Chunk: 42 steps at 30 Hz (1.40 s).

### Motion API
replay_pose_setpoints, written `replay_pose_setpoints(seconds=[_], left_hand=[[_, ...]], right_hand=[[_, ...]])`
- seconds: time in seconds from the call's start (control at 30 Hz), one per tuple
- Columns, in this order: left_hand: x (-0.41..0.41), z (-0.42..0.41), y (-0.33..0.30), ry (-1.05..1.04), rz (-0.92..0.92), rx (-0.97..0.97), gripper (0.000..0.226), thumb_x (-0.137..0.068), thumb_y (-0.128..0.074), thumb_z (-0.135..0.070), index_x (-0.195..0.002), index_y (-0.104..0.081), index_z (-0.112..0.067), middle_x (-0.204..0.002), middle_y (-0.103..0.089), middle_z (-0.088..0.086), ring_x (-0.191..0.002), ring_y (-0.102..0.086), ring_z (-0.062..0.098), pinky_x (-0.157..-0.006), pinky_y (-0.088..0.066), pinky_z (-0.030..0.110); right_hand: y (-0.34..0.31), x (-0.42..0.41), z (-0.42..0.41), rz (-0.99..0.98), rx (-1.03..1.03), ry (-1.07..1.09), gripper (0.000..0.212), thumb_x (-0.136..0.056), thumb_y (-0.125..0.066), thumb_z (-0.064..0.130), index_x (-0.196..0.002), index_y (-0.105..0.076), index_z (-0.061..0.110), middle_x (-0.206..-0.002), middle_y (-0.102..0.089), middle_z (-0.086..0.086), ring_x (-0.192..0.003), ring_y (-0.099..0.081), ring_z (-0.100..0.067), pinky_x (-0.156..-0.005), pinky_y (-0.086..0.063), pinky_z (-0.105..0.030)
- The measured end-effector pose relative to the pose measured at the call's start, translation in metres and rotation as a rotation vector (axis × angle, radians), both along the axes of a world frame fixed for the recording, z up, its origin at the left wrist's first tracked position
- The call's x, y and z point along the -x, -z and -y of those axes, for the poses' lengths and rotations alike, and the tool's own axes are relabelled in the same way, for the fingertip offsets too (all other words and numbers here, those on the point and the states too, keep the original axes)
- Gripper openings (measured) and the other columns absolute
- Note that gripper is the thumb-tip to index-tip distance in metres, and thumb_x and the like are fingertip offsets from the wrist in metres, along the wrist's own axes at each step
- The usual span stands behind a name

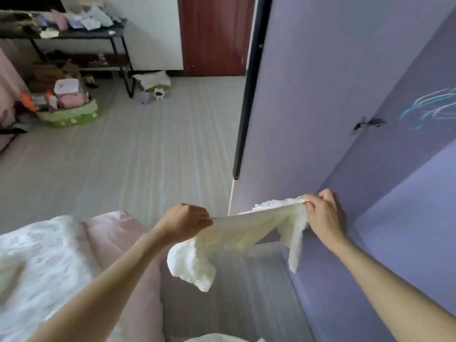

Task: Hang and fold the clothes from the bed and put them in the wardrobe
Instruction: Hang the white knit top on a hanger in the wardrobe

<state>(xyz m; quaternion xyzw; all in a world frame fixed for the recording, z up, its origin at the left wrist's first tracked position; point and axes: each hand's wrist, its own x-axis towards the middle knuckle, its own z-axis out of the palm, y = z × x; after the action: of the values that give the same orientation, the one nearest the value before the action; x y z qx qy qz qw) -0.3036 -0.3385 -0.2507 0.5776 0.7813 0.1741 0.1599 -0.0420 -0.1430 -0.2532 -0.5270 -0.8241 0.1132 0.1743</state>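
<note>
A bedroom with a pale striped floor (138,154), a lilac wardrobe (345,99) on the right with its door swung out, and a red-brown door (214,35) at the back. In the lower left lies the bed (118,243), pink with a white lace cover (42,262). The hands are held apart above the floor beside the wardrobe: the left hand (186,222) and the right hand (323,213) each pinch an edge of a small cream garment (237,240), stretching it between them while its ends hang down.
</note>
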Motion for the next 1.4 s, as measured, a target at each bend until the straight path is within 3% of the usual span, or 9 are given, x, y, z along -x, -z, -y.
replay_pose_setpoints(seconds=[0.27,0.43,0.53,0.67,0.8,0.9,1.1,1.3,1.4], left_hand=[[-0.108,-0.117,-0.030,0.430,0.151,0.254,0.020,-0.086,-0.063,-0.033,-0.094,-0.073,-0.018,-0.095,-0.072,-0.003,-0.089,-0.064,0.011,-0.084,-0.048,0.024],[-0.155,-0.198,-0.057,0.420,0.292,0.037,0.026,-0.089,-0.062,-0.020,-0.114,-0.064,-0.015,-0.107,-0.065,0.002,-0.094,-0.063,0.020,-0.090,-0.047,0.027],[-0.189,-0.244,-0.070,0.467,0.398,-0.018,0.053,-0.086,-0.067,-0.023,-0.134,-0.044,-0.020,-0.119,-0.051,-0.002,-0.104,-0.057,0.019,-0.094,-0.046,0.032],[-0.231,-0.293,-0.075,0.655,0.612,0.085,0.073,-0.083,-0.069,-0.021,-0.144,-0.029,-0.024,-0.132,-0.039,-0.011,-0.120,-0.041,0.010,-0.097,-0.039,0.025],[-0.257,-0.340,-0.084,0.801,0.607,-0.004,0.014,-0.088,-0.063,-0.014,-0.100,-0.063,-0.007,-0.091,-0.060,-0.001,-0.083,-0.053,0.011,-0.075,-0.040,0.022],[-0.272,-0.373,-0.098,0.792,0.540,-0.104,0.025,-0.091,-0.060,-0.018,-0.068,-0.050,-0.016,-0.059,-0.043,-0.008,-0.057,-0.037,0.007,-0.055,-0.031,0.016],[-0.288,-0.436,-0.124,0.756,0.477,-0.283,0.012,-0.090,-0.056,-0.015,-0.079,-0.058,-0.011,-0.065,-0.058,-0.004,-0.065,-0.051,0.018,-0.061,-0.040,0.020],[-0.285,-0.468,-0.142,0.592,0.529,-0.367,0.008,-0.083,-0.055,-0.013,-0.077,-0.057,-0.017,-0.060,-0.057,-0.006,-0.058,-0.050,0.012,-0.059,-0.039,0.023],[-0.280,-0.475,-0.141,0.569,0.497,-0.361,0.007,-0.082,-0.057,-0.014,-0.078,-0.058,-0.019,-0.063,-0.061,-0.001,-0.064,-0.054,0.019,-0.063,-0.041,0.026]], right_hand=[[-0.073,-0.082,-0.040,-0.927,0.465,0.254,0.021,-0.091,-0.042,-0.003,-0.098,-0.061,0.001,-0.102,-0.064,-0.020,-0.099,-0.061,-0.033,-0.092,-0.050,-0.041],[-0.098,-0.108,-0.060,-1.481,0.711,0.326,0.025,-0.088,-0.039,0.003,-0.077,-0.061,0.004,-0.071,-0.066,-0.009,-0.073,-0.063,-0.022,-0.068,-0.052,-0.029],[-0.100,-0.120,-0.078,-1.316,0.677,0.263,0.019,-0.086,-0.044,-0.004,-0.080,-0.056,0.009,-0.073,-0.056,-0.011,-0.070,-0.054,-0.025,-0.062,-0.045,-0.029],[-0.107,-0.143,-0.105,-0.525,0.349,0.052,0.032,-0.088,-0.038,-0.005,-0.087,-0.040,0.028,-0.078,-0.047,0.006,-0.066,-0.041,-0.006,-0.062,-0.034,-0.022],[-0.128,-0.164,-0.129,-0.193,0.211,-0.008,0.029,-0.089,-0.035,0.005,-0.095,-0.031,0.034,-0.083,-0.052,0.017,-0.070,-0.047,0.006,-0.065,-0.036,-0.011],[-0.139,-0.184,-0.143,-0.234,0.117,0.121,0.024,-0.090,-0.041,0.008,-0.096,-0.038,0.031,-0.091,-0.060,0.010,-0.067,-0.050,-0.002,-0.068,-0.040,-0.017],[-0.138,-0.219,-0.192,-0.822,-0.002,0.547,0.015,-0.091,-0.048,-0.004,-0.090,-0.059,0.005,-0.084,-0.061,-0.011,-0.056,-0.055,0.004,-0.057,-0.043,-0.007],[-0.150,-0.228,-0.260,-1.066,0.205,0.901,0.024,-0.094,-0.052,0.031,-0.093,-0.061,0.009,-0.086,-0.060,-0.003,-0.058,-0.040,-0.012,-0.052,-0.034,-0.021],[-0.151,-0.221,-0.282,-1.238,0.223,0.935,0.016,-0.091,-0.058,0.018,-0.076,-0.059,0.011,-0.069,-0.053,-0.004,-0.049,-0.032,-0.012,-0.040,-0.026,-0.017]])
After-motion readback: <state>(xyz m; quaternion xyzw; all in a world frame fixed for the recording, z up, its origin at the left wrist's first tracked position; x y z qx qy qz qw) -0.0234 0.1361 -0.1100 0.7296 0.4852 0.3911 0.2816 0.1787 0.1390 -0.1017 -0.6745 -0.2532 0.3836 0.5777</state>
